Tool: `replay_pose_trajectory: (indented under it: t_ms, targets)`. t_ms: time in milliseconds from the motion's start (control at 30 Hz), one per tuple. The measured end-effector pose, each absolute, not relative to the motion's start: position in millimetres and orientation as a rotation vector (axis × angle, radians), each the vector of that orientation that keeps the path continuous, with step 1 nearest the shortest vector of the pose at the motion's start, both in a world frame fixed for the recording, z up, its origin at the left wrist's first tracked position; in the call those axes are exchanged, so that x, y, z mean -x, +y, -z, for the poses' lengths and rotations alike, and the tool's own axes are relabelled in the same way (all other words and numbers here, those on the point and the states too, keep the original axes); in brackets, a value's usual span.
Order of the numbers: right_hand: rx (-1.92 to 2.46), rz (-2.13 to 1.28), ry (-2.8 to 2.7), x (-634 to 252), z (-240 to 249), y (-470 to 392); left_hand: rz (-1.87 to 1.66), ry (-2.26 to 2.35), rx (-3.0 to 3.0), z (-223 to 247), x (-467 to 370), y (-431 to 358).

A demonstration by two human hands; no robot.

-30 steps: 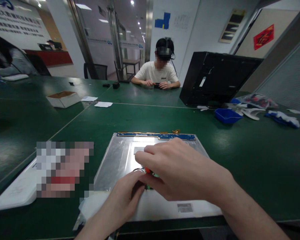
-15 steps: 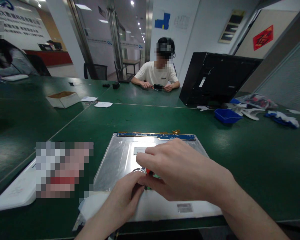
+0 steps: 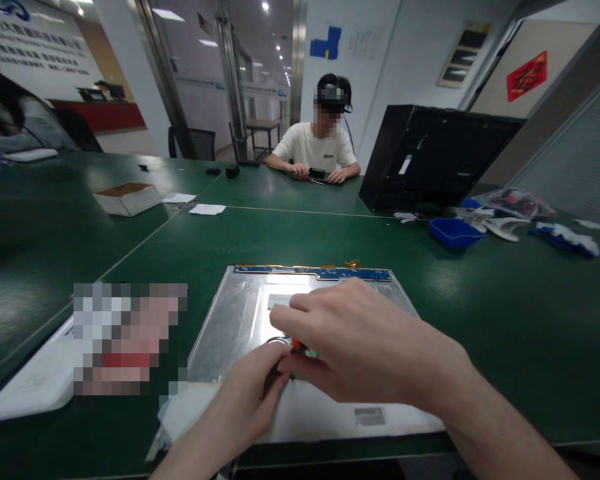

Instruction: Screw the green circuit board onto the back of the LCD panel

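A flat display panel (image 3: 220, 333) lies back side up in front of me, a narrow blue circuit board (image 3: 355, 274) along its far edge. My right hand (image 3: 375, 340) is closed over the panel's middle, its fingers curled round a small red-and-black handle, apparently a screwdriver (image 3: 296, 344). Mostly covered under that hand is a green circuit board (image 3: 313, 355). Beside it, with fingertips meeting the right hand's, my left hand (image 3: 253, 383) pinches at the board's edge; what it grips is hidden. A dark looped cable (image 3: 278, 340) shows just beyond the left fingers.
To the left lies a white casing (image 3: 35, 383), partly blurred out. Farther off stand an open cardboard box (image 3: 127, 203), a black monitor housing (image 3: 435, 157) and a blue tray (image 3: 455, 233). Across the green table (image 3: 290, 237) a person (image 3: 315, 147) handles a small dark part.
My hands stay almost in place; the right fingers shift slightly on the red handle. The person across the table has moved their hands a little.
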State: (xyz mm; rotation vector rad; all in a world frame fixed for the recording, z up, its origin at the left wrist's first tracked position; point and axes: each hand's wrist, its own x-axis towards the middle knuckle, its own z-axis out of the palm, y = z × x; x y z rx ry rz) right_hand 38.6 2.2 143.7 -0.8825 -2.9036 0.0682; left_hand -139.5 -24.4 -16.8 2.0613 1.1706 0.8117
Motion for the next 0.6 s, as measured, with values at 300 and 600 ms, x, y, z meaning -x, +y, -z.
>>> replay_pose_trajectory:
  t_ms: [300, 600]
  targets:
    - [0.826, -0.115, -2.931, -36.9, -145.9, -2.5, -0.815, 1.193, -2.065, 16.6, 140.8, -25.3]
    - [0.881, -0.087, -2.924, -38.3, -145.2, -0.3, -0.85, 1.158, -2.062, 13.6, 139.6, -24.8]
